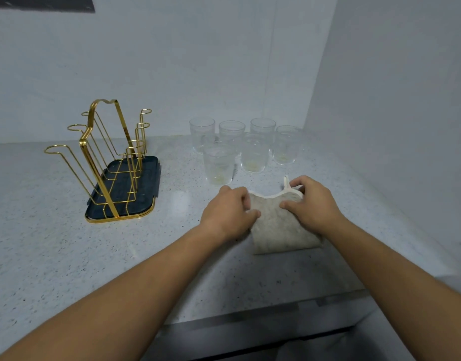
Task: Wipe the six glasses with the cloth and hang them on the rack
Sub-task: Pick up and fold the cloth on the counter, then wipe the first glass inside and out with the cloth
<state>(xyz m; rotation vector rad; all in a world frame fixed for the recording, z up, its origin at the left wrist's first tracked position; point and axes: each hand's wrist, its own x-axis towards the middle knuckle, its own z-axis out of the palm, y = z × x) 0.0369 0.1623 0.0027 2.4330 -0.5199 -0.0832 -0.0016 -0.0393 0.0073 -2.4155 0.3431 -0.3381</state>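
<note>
Cloth [279, 225] comes first in this job: the beige, folded piece lies flat on the tabletop [68, 243] just in front of the person, its pale hanging loop [286, 182] poking out at its 12 o'clock edge. Both hands are on it. The left hand [229, 209] has its fingers curled over the cloth's 10 o'clock corner with the thumb closing on the fabric; the right hand [312, 201] pinches the 2 o'clock corner beside the loop.

From the cloth, the six glasses [219, 162] stand at 12 o'clock, near it but not touching it. They are upright, mouths up, bunched close together, with two nearer ones and four behind. The nearer ones show a faint yellowish tinge at the base. The rack [107, 157] sits well apart at about 10 o'clock, gold wire prongs rising from a dark tray [146, 165], and no glass hangs on any of them.

I judge this to be the opening step, taking up the cloth, with no glass hung so far. The next move calls for lifting the cloth clear and freeing one hand for the nearest glass. That hand must pick from the front of the cluster, because the neighbours stand close enough to be knocked.
</note>
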